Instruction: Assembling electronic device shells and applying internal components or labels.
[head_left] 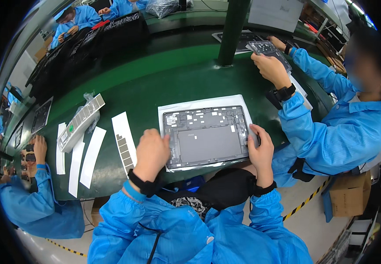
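Green worktable (164, 83), grey tablet shell (205, 137) between hands, factory line

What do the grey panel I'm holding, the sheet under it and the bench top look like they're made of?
Grey panel: probably metal or hard plastic, matt, with molded recesses and small pale patches stuck on. White sheet beneath: likely thin paper or foam, flat and dull. Green bench top: seemingly a rubbery mat, smooth with a soft sheen. Left hand and right hand grip the panel's sides.

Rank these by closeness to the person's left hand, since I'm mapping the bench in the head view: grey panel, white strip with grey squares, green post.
1. Grey rectangular panel: under the left hand.
2. White paper strip with grey squares: just left.
3. Green upright post: far across the bench.
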A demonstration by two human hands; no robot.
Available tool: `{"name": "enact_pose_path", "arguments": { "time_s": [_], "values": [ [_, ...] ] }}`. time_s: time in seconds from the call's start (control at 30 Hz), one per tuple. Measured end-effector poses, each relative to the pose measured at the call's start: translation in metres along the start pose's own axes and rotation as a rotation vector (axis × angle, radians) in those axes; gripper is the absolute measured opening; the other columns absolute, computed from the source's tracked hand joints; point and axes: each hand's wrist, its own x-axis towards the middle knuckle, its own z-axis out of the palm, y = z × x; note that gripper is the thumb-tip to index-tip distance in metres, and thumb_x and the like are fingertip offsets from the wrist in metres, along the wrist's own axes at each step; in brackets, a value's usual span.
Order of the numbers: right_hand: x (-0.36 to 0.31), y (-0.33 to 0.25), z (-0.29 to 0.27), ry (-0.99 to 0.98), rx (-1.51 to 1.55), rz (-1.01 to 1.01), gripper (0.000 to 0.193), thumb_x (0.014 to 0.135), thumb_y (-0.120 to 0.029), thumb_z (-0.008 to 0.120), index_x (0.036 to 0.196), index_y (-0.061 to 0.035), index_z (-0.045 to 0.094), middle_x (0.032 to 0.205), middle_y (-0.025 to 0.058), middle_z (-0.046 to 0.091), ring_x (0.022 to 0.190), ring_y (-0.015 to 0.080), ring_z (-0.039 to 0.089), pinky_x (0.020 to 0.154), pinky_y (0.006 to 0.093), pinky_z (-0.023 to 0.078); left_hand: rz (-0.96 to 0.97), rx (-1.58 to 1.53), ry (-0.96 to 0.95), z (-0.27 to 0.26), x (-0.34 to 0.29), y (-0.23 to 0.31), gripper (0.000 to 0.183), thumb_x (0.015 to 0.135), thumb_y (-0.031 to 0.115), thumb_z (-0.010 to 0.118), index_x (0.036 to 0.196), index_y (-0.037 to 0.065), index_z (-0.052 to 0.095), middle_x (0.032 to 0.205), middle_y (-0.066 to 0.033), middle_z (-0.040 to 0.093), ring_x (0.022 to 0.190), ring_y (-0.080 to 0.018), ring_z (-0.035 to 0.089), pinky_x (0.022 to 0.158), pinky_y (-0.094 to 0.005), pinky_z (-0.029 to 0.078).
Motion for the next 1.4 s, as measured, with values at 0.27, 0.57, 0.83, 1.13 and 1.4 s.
{"name": "enact_pose_path", "arguments": {
  "time_s": [0.27, 0.57, 0.83, 1.13, 1.4],
  "values": [
    [0.0, 0.008, 0.003, 0.006, 0.004, 0.027, 0.028, 0.084, -0.005, 0.062, 0.111, -0.004, 0.066, 0.106, 0.0154, 0.069, 0.1, 0.0328, 0.065, 0.089, 0.0393, 0.051, 0.075, -0.152, 0.03, 0.009, 0.022, 0.019, 0.026, 0.096, 0.019, 0.053, 0.095, -0.007, 0.055, 0.091, -0.023, 0.063, 0.086, -0.0396, 0.064, 0.073, -0.0449, 0.053],
    [-0.001, 0.004, 0.004, 0.074, 0.091, 0.065, 0.022, 0.086, -0.005, 0.061, 0.107, -0.0056, 0.068, 0.103, 0.0119, 0.07, 0.098, 0.0292, 0.066, 0.088, 0.0367, 0.051, 0.055, -0.738, 0.079, -0.031, 0.106, -0.007, 0.033, 0.097, 0.019, 0.055, 0.11, -0.01, 0.063, 0.075, -0.0152, 0.065, 0.063, -0.0181, 0.059, 0.063, -0.035, 0.048],
    [-0.007, 0.008, 0.014, 0.141, 0.005, -0.024, 0.023, 0.083, -0.002, 0.062, 0.104, -0.0068, 0.07, 0.101, 0.0124, 0.07, 0.095, 0.0288, 0.067, 0.085, 0.0356, 0.052, -0.009, -0.777, 0.292, -0.094, 0.27, -0.081, 0.031, 0.1, 0.023, 0.054, 0.114, -0.003, 0.065, 0.089, -0.004, 0.067, 0.073, -0.0096, 0.055, 0.066, -0.028, 0.046],
    [0.003, 0.005, 0.02, 0.158, -0.061, -0.151, 0.031, 0.075, 0.002, 0.059, 0.102, -0.0063, 0.072, 0.096, 0.0148, 0.07, 0.093, 0.0307, 0.067, 0.079, 0.036, 0.053, 0.079, -0.383, 0.516, -0.039, 0.445, -0.311, 0.033, 0.094, 0.022, 0.055, 0.117, 0.003, 0.067, 0.09, -0.0144, 0.072, 0.07, -0.0191, 0.065, 0.063, -0.0358, 0.05],
    [0.001, 0.011, 0.013, 0.184, -0.107, -0.057, 0.036, 0.069, 0.003, 0.057, 0.1, -0.0051, 0.073, 0.094, 0.0142, 0.071, 0.094, 0.0316, 0.066, 0.081, 0.0365, 0.054, -0.206, 0.377, 0.263, -0.002, 0.474, -0.273, 0.037, 0.089, 0.027, 0.056, 0.117, 0.005, 0.067, 0.123, -0.0246, 0.063, 0.114, -0.036, 0.062, 0.101, -0.0416, 0.046]
  ]
}}
